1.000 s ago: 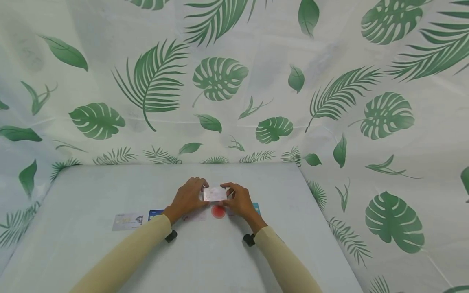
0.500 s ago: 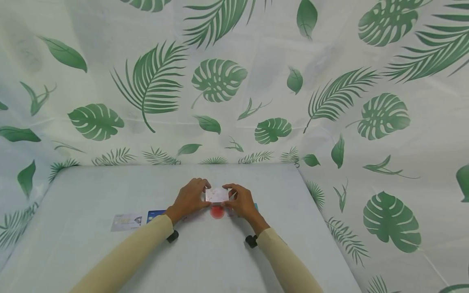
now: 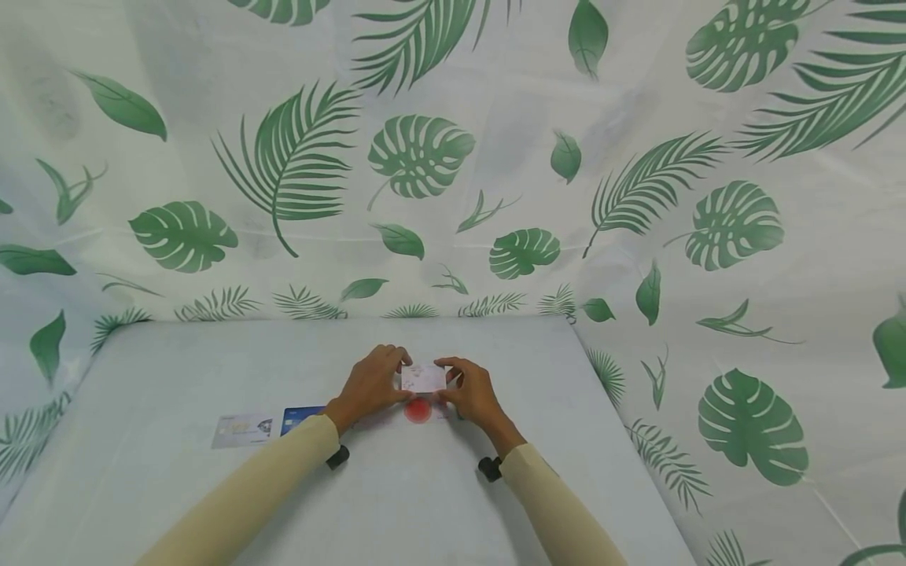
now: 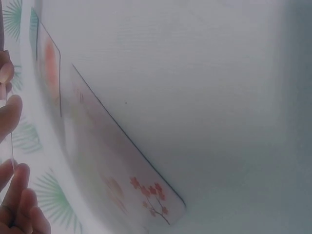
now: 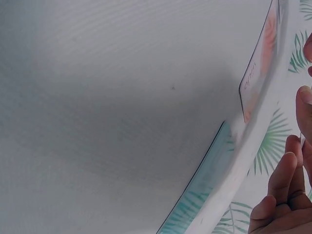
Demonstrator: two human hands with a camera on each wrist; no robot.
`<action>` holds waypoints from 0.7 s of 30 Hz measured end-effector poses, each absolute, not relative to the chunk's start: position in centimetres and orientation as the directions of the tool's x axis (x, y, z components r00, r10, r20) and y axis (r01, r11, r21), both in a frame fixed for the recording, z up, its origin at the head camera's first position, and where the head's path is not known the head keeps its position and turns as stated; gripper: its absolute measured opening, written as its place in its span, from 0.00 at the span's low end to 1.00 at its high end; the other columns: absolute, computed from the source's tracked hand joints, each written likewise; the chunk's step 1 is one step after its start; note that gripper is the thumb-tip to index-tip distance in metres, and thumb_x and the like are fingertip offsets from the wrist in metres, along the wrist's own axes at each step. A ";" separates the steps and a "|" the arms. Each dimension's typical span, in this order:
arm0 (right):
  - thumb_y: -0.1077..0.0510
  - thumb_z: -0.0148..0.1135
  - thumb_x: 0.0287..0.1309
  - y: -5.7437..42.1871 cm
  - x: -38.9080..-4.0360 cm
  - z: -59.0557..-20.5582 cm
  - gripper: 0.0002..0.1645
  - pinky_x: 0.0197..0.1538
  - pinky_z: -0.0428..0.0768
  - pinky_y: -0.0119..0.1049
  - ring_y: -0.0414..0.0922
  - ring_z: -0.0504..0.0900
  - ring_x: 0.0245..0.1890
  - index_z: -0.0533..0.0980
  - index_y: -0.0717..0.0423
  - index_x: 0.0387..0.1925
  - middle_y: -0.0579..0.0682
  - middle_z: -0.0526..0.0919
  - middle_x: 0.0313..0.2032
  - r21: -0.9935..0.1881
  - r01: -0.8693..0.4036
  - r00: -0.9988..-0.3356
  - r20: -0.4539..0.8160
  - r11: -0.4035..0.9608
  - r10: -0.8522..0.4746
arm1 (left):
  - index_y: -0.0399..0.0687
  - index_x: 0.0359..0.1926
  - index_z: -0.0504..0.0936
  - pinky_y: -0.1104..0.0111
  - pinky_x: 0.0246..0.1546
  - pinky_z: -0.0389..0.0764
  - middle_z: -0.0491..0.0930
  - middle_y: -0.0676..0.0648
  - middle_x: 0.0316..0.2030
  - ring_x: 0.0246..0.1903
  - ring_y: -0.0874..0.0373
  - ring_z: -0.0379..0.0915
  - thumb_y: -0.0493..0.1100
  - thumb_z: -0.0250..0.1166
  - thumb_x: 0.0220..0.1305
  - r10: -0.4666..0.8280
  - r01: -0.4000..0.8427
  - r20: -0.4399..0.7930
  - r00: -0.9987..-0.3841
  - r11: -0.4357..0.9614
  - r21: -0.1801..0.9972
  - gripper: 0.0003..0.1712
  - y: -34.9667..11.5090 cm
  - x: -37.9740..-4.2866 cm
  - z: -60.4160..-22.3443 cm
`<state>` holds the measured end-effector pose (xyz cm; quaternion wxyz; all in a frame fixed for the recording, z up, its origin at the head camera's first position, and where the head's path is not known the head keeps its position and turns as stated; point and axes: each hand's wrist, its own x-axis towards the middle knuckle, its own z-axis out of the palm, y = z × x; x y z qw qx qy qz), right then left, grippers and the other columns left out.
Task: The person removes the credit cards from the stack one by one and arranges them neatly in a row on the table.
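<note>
A small pale pinkish card (image 3: 424, 379) with a faint flower print is held above the table in the head view, its printed face toward me. My left hand (image 3: 371, 384) pinches its left edge between thumb and fingers. On the opposite edge, my right hand (image 3: 476, 393) has the same kind of pinch. Just below the held card lies a card with a red circle (image 3: 418, 410). Under the left hand is a pale card with red blossoms (image 4: 151, 195), clearest in the left wrist view. The right wrist view shows a teal card (image 5: 204, 183) with leaf-like streaks.
Left of the hands, a blue card (image 3: 300, 417) is partly covered by the left arm. Beside it lies a pale grey card (image 3: 242, 430) with a dark emblem. The white tabletop (image 3: 396, 503) meets a leaf-printed sheet (image 3: 425, 236) at the back and sides.
Both hands have shifted slightly to the right with the card between them. The pinch has stayed the same, and the head view has drifted a little.
</note>
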<state>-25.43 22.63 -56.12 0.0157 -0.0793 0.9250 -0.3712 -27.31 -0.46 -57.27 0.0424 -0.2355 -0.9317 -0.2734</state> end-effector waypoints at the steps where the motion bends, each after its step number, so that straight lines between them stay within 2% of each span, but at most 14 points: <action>1: 0.63 0.83 0.52 22.7 -25.4 -56.1 0.35 0.37 0.74 0.33 0.42 0.74 0.34 0.83 0.46 0.62 0.48 0.83 0.38 -0.691 -0.133 -0.987 0.028 0.711 -0.158 | 0.51 0.55 0.82 0.64 0.44 0.81 0.82 0.50 0.41 0.44 0.57 0.74 0.54 0.85 0.52 0.417 0.464 0.210 -0.884 0.739 0.487 0.33 -0.4 -27.3 -57.3; 10: 0.59 0.84 0.51 23.6 -25.3 -56.4 0.35 0.38 0.74 0.33 0.43 0.75 0.35 0.83 0.45 0.62 0.48 0.83 0.38 -0.697 -0.126 -0.988 0.023 0.706 -0.153 | 0.50 0.56 0.82 0.64 0.46 0.81 0.83 0.49 0.42 0.44 0.57 0.73 0.54 0.85 0.53 0.418 0.458 0.198 -0.887 0.731 0.506 0.33 0.4 -27.1 -57.0; 21: 0.59 0.85 0.50 24.7 -25.1 -56.4 0.35 0.40 0.75 0.34 0.42 0.75 0.35 0.83 0.45 0.62 0.47 0.83 0.38 -0.687 -0.137 -0.988 0.039 0.714 -0.152 | 0.51 0.55 0.82 0.64 0.47 0.81 0.82 0.50 0.41 0.43 0.57 0.73 0.53 0.85 0.53 0.433 0.472 0.201 -0.879 0.726 0.501 0.32 1.4 -27.1 -56.8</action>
